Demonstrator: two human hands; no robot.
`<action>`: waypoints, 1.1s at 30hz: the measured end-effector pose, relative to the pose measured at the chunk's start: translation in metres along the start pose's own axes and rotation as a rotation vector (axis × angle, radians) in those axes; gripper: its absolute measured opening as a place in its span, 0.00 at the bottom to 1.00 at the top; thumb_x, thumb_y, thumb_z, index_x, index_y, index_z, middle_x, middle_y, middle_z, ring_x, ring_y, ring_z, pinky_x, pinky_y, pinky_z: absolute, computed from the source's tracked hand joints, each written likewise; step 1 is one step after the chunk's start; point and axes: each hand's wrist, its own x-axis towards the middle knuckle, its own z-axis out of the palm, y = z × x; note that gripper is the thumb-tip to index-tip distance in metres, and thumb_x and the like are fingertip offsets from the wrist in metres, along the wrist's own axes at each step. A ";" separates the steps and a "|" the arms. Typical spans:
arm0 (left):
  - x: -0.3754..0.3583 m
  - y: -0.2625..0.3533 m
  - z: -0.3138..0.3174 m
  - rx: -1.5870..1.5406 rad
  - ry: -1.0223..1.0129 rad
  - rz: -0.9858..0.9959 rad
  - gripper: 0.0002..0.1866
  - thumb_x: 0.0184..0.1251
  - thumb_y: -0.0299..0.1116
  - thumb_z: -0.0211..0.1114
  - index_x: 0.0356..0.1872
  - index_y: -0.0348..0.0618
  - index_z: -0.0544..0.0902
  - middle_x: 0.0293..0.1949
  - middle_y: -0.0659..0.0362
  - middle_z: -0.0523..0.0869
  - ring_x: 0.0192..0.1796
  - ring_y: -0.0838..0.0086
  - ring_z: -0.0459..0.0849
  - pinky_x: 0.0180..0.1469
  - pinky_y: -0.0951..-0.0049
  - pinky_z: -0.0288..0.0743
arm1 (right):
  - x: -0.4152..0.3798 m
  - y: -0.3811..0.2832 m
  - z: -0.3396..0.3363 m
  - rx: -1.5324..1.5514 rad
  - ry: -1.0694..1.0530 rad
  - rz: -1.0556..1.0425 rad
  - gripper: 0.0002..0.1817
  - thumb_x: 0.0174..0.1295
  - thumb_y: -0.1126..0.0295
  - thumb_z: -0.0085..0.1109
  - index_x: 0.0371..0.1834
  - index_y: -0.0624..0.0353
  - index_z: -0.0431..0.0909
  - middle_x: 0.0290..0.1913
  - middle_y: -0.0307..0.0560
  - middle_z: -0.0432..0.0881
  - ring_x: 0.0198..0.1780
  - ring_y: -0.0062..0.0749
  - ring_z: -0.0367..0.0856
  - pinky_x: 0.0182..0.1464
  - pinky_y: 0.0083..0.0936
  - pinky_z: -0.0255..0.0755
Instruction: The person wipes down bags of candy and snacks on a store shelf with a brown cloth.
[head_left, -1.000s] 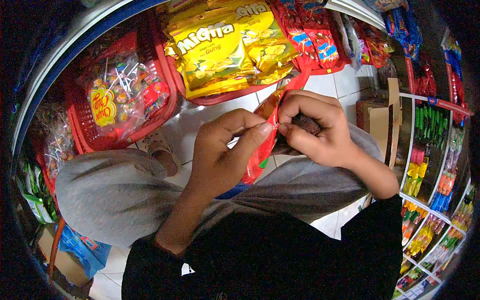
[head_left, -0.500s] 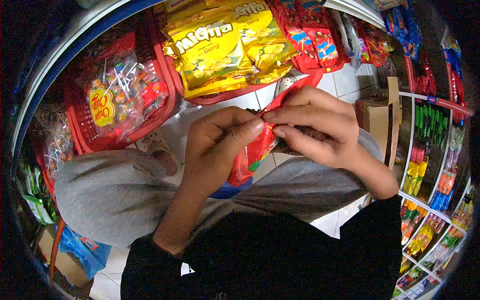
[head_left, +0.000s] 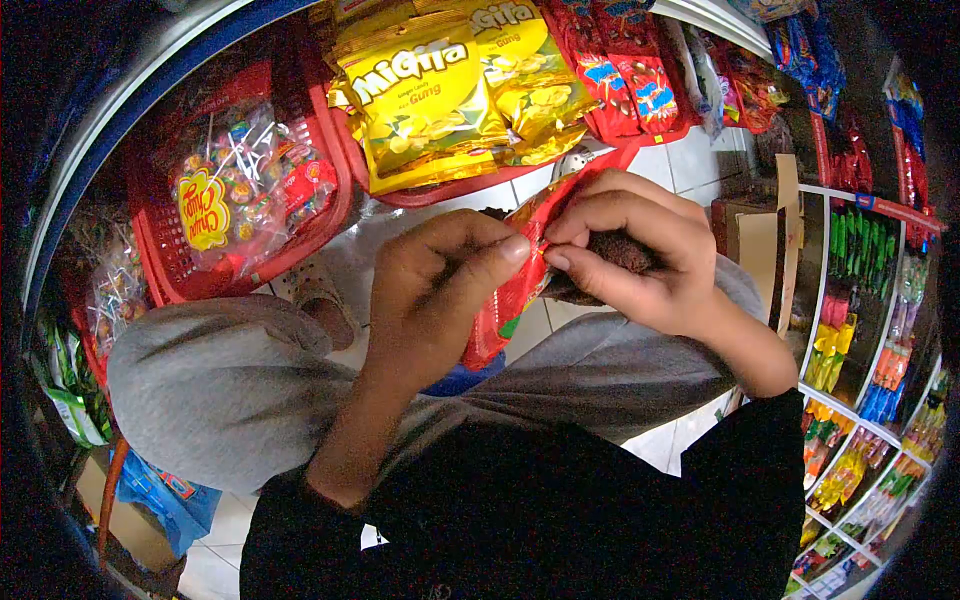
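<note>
White tiled floor (head_left: pixel 690 165), white-framed shelf rack (head_left: pixel 862 410) at right, cardboard box (head_left: pixel 755 245), dark edges, perhaps lens vignetting.

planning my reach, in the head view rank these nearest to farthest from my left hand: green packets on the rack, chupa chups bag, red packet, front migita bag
1. Red packet, pinched by the left hand.
2. Front Migita bag, ahead.
3. Chupa Chups bag, left, in the red basket.
4. Green packets, far right.
</note>
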 end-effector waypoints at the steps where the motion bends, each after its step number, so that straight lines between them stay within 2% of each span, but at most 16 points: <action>1: 0.000 0.000 0.000 0.034 -0.002 0.005 0.08 0.56 0.31 0.58 0.26 0.37 0.78 0.22 0.65 0.78 0.25 0.87 0.72 0.28 0.85 0.65 | 0.000 0.000 0.000 0.011 0.001 0.018 0.08 0.42 0.80 0.62 0.27 0.67 0.76 0.26 0.47 0.76 0.27 0.28 0.75 0.29 0.20 0.68; 4: -0.002 0.002 0.003 0.106 0.011 -0.015 0.07 0.57 0.31 0.57 0.26 0.37 0.78 0.21 0.63 0.78 0.25 0.87 0.72 0.28 0.85 0.64 | 0.000 0.000 0.000 0.017 -0.006 0.025 0.08 0.42 0.80 0.61 0.27 0.67 0.76 0.26 0.46 0.76 0.27 0.28 0.74 0.30 0.20 0.67; 7: -0.001 -0.002 0.002 0.214 0.016 0.146 0.07 0.56 0.30 0.57 0.25 0.37 0.77 0.20 0.62 0.77 0.24 0.85 0.72 0.27 0.84 0.65 | 0.000 0.002 0.001 -0.027 -0.043 -0.006 0.06 0.45 0.78 0.58 0.28 0.65 0.75 0.25 0.46 0.75 0.26 0.31 0.75 0.29 0.22 0.68; 10: 0.001 -0.008 0.003 0.289 0.037 0.200 0.07 0.56 0.29 0.57 0.25 0.36 0.77 0.19 0.61 0.77 0.24 0.84 0.73 0.27 0.82 0.65 | 0.001 0.001 -0.002 -0.055 -0.109 0.035 0.05 0.46 0.76 0.57 0.28 0.64 0.75 0.26 0.47 0.75 0.27 0.36 0.76 0.29 0.25 0.69; 13: 0.000 -0.016 0.006 0.215 0.021 0.115 0.07 0.56 0.29 0.57 0.25 0.36 0.77 0.20 0.59 0.77 0.25 0.83 0.73 0.29 0.81 0.66 | 0.001 0.005 -0.004 -0.112 -0.152 0.024 0.05 0.47 0.75 0.57 0.27 0.63 0.74 0.26 0.48 0.74 0.28 0.38 0.76 0.28 0.27 0.69; 17: 0.001 -0.019 0.006 0.240 0.052 0.101 0.06 0.56 0.29 0.57 0.25 0.36 0.76 0.21 0.59 0.77 0.26 0.83 0.73 0.30 0.81 0.67 | -0.003 0.006 0.003 -0.275 -0.159 -0.005 0.07 0.45 0.79 0.57 0.28 0.66 0.71 0.27 0.51 0.73 0.28 0.40 0.74 0.29 0.25 0.69; 20: 0.003 -0.022 0.004 0.278 0.055 0.120 0.07 0.56 0.29 0.57 0.25 0.36 0.77 0.20 0.59 0.77 0.26 0.83 0.73 0.30 0.81 0.67 | -0.008 0.009 0.013 -0.423 -0.095 -0.055 0.09 0.43 0.80 0.57 0.28 0.66 0.69 0.28 0.51 0.72 0.28 0.43 0.74 0.28 0.27 0.69; 23: 0.003 -0.024 0.007 0.219 0.064 0.109 0.07 0.56 0.30 0.57 0.25 0.36 0.77 0.21 0.60 0.77 0.26 0.84 0.73 0.30 0.82 0.67 | -0.011 0.009 0.014 -0.481 -0.122 -0.053 0.10 0.42 0.81 0.56 0.29 0.66 0.68 0.27 0.51 0.70 0.26 0.43 0.73 0.26 0.29 0.68; 29: 0.004 -0.020 0.009 0.023 0.077 -0.003 0.07 0.56 0.31 0.57 0.27 0.36 0.78 0.23 0.63 0.78 0.26 0.84 0.73 0.30 0.83 0.67 | -0.015 0.014 0.019 -0.451 -0.051 -0.056 0.13 0.38 0.83 0.54 0.29 0.65 0.65 0.25 0.49 0.67 0.24 0.42 0.70 0.24 0.29 0.65; 33: 0.003 -0.014 0.011 -0.115 0.070 -0.082 0.08 0.56 0.31 0.58 0.27 0.36 0.78 0.24 0.62 0.79 0.26 0.84 0.74 0.30 0.84 0.67 | -0.015 0.022 0.021 -0.396 0.024 -0.177 0.14 0.35 0.85 0.54 0.28 0.65 0.64 0.24 0.50 0.67 0.24 0.42 0.69 0.24 0.29 0.65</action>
